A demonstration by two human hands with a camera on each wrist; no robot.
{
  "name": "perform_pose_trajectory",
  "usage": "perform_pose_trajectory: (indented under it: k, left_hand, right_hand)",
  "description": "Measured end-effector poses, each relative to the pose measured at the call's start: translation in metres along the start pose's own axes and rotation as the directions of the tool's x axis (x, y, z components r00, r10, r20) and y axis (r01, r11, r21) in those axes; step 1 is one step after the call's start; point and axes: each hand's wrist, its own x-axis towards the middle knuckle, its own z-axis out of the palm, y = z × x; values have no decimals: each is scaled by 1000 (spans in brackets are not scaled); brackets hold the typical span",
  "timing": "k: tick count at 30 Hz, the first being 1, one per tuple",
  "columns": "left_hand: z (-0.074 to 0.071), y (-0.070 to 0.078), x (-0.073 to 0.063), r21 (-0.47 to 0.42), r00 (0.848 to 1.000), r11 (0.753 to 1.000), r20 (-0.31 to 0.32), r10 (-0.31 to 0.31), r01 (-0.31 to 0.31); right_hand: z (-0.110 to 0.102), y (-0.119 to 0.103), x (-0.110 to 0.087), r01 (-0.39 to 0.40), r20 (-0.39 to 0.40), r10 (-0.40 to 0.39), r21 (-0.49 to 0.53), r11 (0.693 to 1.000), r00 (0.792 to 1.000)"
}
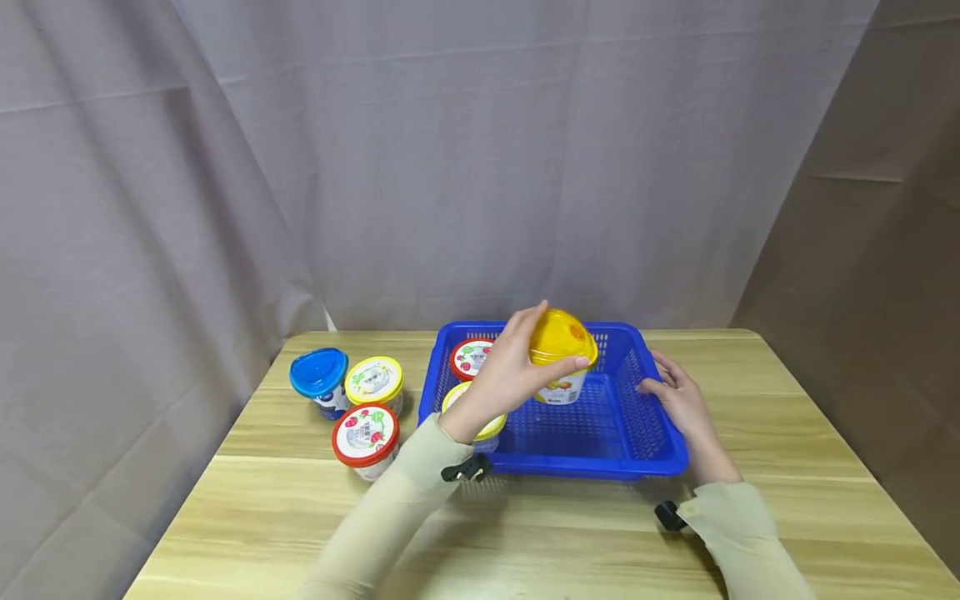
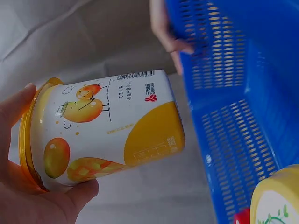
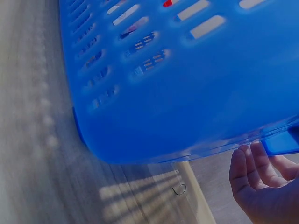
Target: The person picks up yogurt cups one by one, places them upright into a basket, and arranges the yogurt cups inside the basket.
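My left hand (image 1: 517, 362) grips a yogurt cup (image 1: 562, 387) by its yellow lid, above the blue plastic basket (image 1: 555, 465). Mangoes are printed on the white side of this cup (image 2: 107, 126), seen in the left wrist view. On the right, my right hand (image 1: 678, 400) holds the basket's side rim, thumb inside and fingers outside. Its fingertips show under the rim in the right wrist view. Within the basket's left part are a red-lidded cup (image 1: 471, 357) and a yellow-lidded cup (image 1: 491, 427), both partly hidden by my left hand and wrist.
Left of the basket, a blue-lidded cup (image 1: 319, 375), another yellow-lidded cup (image 1: 375, 380) and another red-lidded cup (image 1: 365, 435) stand close together on the wooden table (image 1: 570, 542). A grey curtain (image 1: 450, 183) hangs behind the table's far edge.
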Motion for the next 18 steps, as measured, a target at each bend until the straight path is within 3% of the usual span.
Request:
perform_pose_trajectory:
  k: [6, 10, 14, 18]
  left_hand:
    - [22, 0, 9, 53, 988, 996, 137, 66, -74]
    - [30, 2, 14, 48, 976, 995, 206, 73, -85]
    - [36, 5, 19, 54, 957, 994, 280, 77, -96]
    - [43, 5, 28, 134, 935, 981, 345, 84, -137]
  right_hand:
    - [2, -2, -3, -23, -2, 24, 22, 999, 1000]
    - [3, -2, -4, -24, -2, 24, 18, 1000, 1000]
    - [2, -1, -3, -1, -8, 1, 14, 1000, 1000]
    - [0, -2, -3, 11, -2, -11, 22, 1000, 1000]
